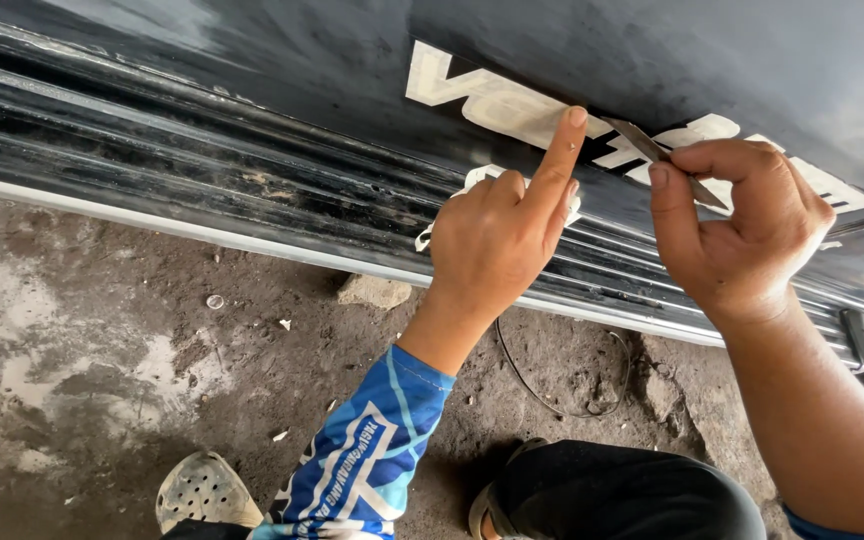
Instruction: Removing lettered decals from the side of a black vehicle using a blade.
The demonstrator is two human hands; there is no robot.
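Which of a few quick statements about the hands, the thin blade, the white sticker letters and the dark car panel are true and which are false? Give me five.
1. The left hand presses its index finger on a white sticker letter on the glossy black car body panel. True.
2. The right hand holds a thin flat metal blade against the panel. True.
3. The left forearm is bare. False: it wears a blue patterned sleeve.
4. The ground is clean tile. False: it is dirty grey concrete ground.
5. The left hand also holds crumpled white peeled sticker scraps. True.
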